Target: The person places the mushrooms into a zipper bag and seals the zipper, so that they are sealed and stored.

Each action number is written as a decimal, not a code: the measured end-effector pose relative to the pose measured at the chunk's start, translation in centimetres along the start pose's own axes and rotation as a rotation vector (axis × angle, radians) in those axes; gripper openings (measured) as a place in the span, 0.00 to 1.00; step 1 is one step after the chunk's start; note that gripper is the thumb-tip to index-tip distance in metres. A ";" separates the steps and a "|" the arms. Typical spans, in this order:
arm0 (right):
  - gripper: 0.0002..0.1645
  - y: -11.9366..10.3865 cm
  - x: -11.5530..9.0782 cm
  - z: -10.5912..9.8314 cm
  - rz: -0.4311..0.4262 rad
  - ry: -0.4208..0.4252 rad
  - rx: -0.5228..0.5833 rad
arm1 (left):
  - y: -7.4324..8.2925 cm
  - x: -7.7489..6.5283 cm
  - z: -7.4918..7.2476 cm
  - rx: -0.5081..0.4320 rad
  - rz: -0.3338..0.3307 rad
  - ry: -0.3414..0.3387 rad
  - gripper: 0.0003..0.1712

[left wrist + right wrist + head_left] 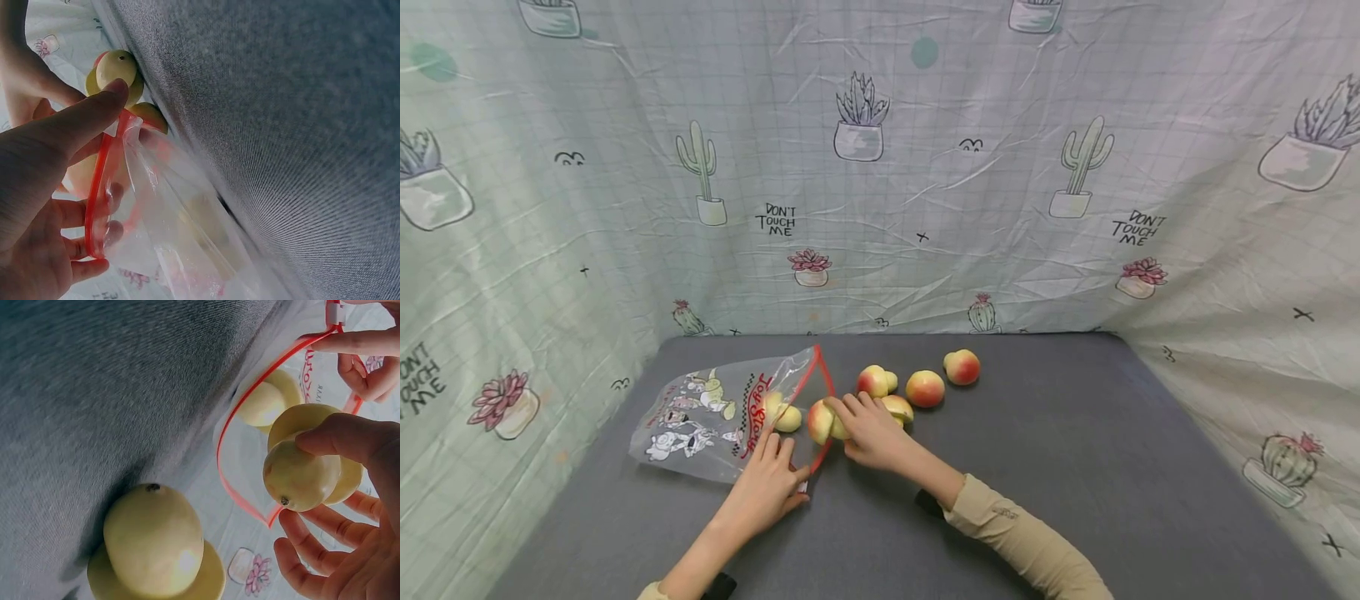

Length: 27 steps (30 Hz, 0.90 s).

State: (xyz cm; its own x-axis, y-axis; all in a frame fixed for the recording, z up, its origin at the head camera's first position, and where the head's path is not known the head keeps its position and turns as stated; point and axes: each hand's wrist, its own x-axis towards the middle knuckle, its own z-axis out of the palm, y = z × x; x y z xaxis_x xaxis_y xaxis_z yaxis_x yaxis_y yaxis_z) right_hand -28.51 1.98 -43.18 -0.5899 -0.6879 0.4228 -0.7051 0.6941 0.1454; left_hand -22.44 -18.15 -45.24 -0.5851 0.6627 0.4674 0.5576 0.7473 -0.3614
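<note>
A clear plastic zip bag (658, 421) with a red-edged mouth and cartoon print lies flat to the left, its mouth facing right. My left hand (767, 483) grips the near side of that mouth, thumb on the red zip and fingers against the plastic. One gourd-shaped yellow-and-red fruit (787, 419) is inside the bag. At the opening, my right hand (880, 437) holds another such fruit (300, 478), thumb on top and fingers underneath. Just beyond the right hand sits a fruit (898, 407), partly hidden by it.
More fruits of this kind lie behind and right of the right hand: one with its knob to the right (874, 381), a round-looking one (925, 389) and a farther one (962, 367). A patterned cloth (917, 275) hangs behind the grey table (1060, 467).
</note>
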 end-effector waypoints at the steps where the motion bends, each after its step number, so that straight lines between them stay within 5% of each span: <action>1: 0.39 -0.1 0.1 0.1 0.001 -0.002 -0.004 | 0.0 0.0 0.0 -0.005 0.000 0.006 0.20; 27: 0.36 -1.8 1.7 2.4 0.027 -0.097 -0.085 | 0.1 -0.1 0.2 -0.016 0.041 0.042 0.20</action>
State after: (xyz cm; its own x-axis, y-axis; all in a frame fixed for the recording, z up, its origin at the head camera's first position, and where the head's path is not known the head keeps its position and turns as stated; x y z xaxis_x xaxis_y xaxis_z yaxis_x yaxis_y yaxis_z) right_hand -29.18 -0.94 -44.91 -0.6462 -0.6834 0.3398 -0.6550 0.7251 0.2126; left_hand -22.46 -18.16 -45.45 -0.5364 0.6900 0.4860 0.5901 0.7183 -0.3684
